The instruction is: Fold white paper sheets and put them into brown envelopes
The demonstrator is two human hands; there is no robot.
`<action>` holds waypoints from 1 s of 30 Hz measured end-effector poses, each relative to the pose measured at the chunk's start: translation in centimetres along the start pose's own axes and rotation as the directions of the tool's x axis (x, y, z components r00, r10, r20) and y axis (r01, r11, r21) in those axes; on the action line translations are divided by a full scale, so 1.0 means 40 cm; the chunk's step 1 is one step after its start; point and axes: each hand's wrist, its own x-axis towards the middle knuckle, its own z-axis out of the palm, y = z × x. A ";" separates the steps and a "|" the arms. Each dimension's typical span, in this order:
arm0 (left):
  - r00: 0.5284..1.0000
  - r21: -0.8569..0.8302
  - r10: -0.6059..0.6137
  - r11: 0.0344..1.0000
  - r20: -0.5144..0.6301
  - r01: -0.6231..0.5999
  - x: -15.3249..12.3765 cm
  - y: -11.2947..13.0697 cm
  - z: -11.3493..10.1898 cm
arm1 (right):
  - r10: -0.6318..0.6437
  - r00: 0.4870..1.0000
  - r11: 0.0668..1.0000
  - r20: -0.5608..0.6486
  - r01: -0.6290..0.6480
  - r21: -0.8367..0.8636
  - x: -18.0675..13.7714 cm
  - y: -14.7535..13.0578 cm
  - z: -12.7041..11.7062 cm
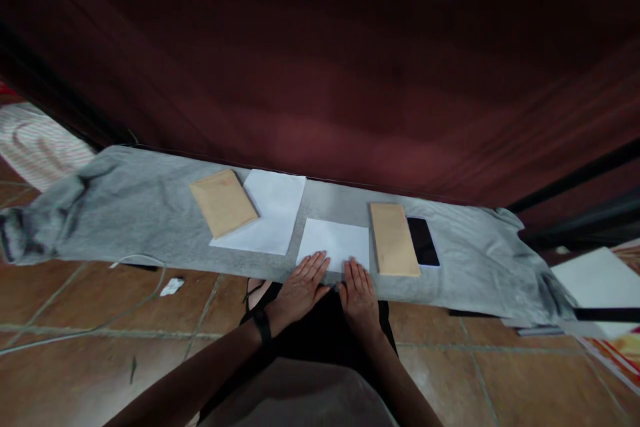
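Observation:
A white sheet of paper (336, 235), apparently folded to a smaller size, lies in front of me near the edge of the cloth-covered bench. My left hand (303, 285) rests flat on its lower left corner, fingers stretched out. On the lower right part of the sheet, my right hand (359, 290) also lies flat with its fingers extended. Just right of the sheet is a stack of brown envelopes or a brown paper packet (395, 240). Another brown packet (223, 203) sits to the left, overlapping a larger white sheet (277, 203).
A dark-screened phone (423, 241) lies beside the right brown packet. Grey cloth (145, 207) covers the narrow bench, and a dark red curtain or panel (320, 80) rises behind it. A white cable (135, 307) and a crumpled white scrap (172, 286) are on the tiled floor.

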 end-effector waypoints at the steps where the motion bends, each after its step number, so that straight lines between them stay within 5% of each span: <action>1: 1.000 0.002 0.000 1.000 0.009 0.000 -0.008 -0.013 -0.005 | 0.010 1.000 1.000 0.001 -0.010 -0.003 -0.006 0.009 -0.003; 11: 0.998 -0.017 0.005 1.000 0.062 -0.004 -0.059 -0.087 -0.027 | 0.040 0.998 0.999 0.058 -0.039 -0.016 -0.048 0.043 -0.020; 30: 0.999 -0.017 -0.011 1.000 0.051 0.012 -0.049 -0.073 -0.039 | -0.054 0.995 0.998 0.079 0.051 0.032 -0.001 -0.014 -0.008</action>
